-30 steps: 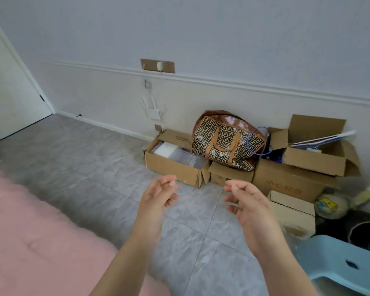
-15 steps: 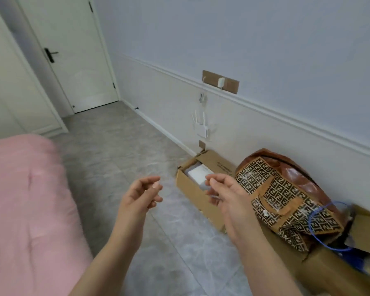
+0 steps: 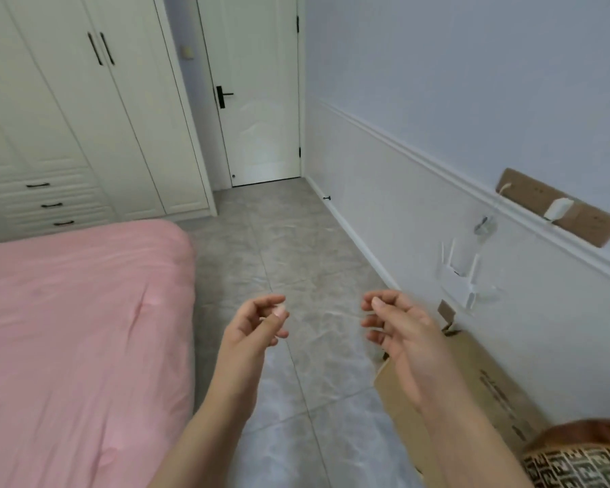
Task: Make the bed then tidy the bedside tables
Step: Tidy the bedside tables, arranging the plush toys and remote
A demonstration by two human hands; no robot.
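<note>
While beside bed [image 3: 78, 329], empty hands [image 3: 257, 324].

No word, number or brand name can be read. Dark print is seen on the side of the cardboard box [image 3: 500, 392] by the wall, but it is too blurred and slanted to be made out. A repeated angular monogram pattern, resembling interlocked letters, is carried by the bag [image 3: 578, 468] at the lower right corner; no letter can be told with certainty.
</note>
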